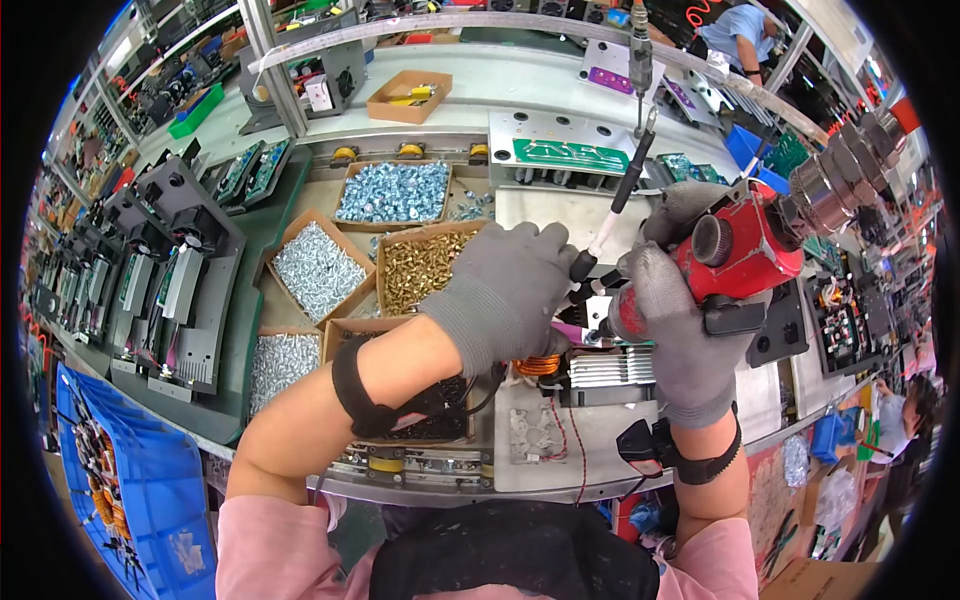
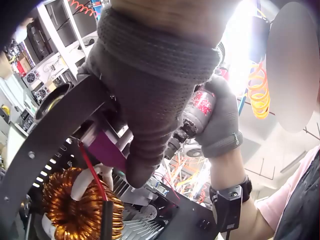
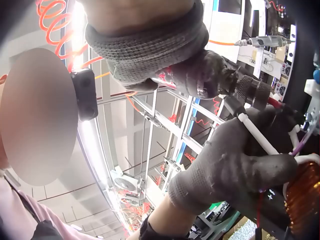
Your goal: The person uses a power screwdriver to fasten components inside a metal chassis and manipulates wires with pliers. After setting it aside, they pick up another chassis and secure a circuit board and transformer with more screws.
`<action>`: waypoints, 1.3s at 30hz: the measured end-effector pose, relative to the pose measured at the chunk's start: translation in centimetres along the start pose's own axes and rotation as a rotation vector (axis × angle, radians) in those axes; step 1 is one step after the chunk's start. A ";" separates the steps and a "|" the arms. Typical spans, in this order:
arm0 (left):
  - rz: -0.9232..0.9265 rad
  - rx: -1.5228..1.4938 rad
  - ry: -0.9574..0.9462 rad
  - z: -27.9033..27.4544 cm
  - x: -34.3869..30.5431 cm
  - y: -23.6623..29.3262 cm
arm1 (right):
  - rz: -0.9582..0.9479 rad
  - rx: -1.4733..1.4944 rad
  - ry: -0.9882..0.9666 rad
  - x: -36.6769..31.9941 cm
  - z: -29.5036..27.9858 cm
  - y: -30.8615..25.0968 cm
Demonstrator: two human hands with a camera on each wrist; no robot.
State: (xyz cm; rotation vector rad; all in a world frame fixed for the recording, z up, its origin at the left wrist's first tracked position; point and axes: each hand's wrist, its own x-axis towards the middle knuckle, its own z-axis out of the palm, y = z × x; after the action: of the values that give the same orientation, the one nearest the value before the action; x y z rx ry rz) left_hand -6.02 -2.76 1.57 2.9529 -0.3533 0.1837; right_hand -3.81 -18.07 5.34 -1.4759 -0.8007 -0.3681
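Your right hand (image 1: 685,340) grasps the red screwdriver (image 1: 745,250) | axis slants down-left, tip just above the copper coil (image 1: 540,365) | your left hand (image 1: 505,290) is nearer, curled at the tip; cannot tell its grip.

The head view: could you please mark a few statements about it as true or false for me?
1. The right hand grips a red power screwdriver. True.
2. Both hands are bare. False: both wear grey knit gloves.
3. One cardboard box holds brass-coloured screws. True.
4. The left hand lies flat on the table. False: it is raised, with its fingers curled beside the screwdriver's tip.
5. The copper coil sits inside the blue crate. False: the coil is just below the hands, and the crate is far off on the person's left.
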 end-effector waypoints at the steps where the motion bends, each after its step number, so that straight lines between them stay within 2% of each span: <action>1: -0.006 -0.001 0.001 0.0 0.0 -0.2 | 0.000 0.003 -0.005 0.0 0.1 0.0; 3: 0.026 -0.067 0.028 -0.2 0.0 -0.4 | 0.047 0.012 -0.010 0.1 -0.1 0.0; 9: 0.030 -0.122 0.018 -0.1 -0.7 0.1 | 0.017 -0.041 -0.046 0.5 -0.3 0.3; 10: 0.024 -0.124 0.021 -0.1 -0.6 0.1 | 0.067 0.080 0.037 0.2 0.2 -0.1; 13: 0.029 -0.090 -0.060 -0.5 -0.1 0.4 | 0.031 0.087 0.025 -0.4 -0.4 0.3; 15: 0.028 -0.047 -0.215 -1.0 0.3 0.8 | 0.027 0.040 -0.004 -1.2 -0.8 0.5; 19: 0.086 -0.004 -0.197 -1.2 0.4 0.9 | 0.048 0.058 0.058 -1.4 -0.7 -0.1; 21: 0.024 -0.109 -0.201 -2.0 0.3 1.0 | 0.020 0.133 -0.019 -1.1 -0.8 -0.6; 22: 0.026 -0.105 -0.200 -1.7 0.4 1.0 | -0.039 0.071 -0.018 -1.0 -1.0 0.1; 24: 0.007 -0.157 -0.069 -0.4 0.2 0.8 | -0.082 0.066 0.002 -0.5 -0.9 0.2; 27: -0.076 -0.158 0.022 1.0 0.2 1.3 | -0.084 0.079 0.038 -0.3 -0.4 0.3; 30: -0.141 -0.030 -0.016 0.8 0.5 2.0 | -0.200 0.035 0.094 0.2 -0.1 1.6; 33: -0.190 -0.007 0.095 2.0 0.9 1.8 | -0.167 0.018 0.159 0.9 0.1 2.8; 37: -0.268 -0.029 0.003 1.6 1.6 2.2 | -0.085 0.116 0.180 1.9 0.1 3.6; 39: -0.400 -0.098 0.021 2.3 1.9 2.3 | -0.066 0.088 0.147 2.4 -0.3 4.4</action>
State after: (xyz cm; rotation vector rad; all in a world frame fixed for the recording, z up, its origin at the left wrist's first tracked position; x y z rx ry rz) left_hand -4.53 -5.80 -0.11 2.8470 0.2264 0.1403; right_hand 0.87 -17.28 3.75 -1.3265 -0.7397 -0.4799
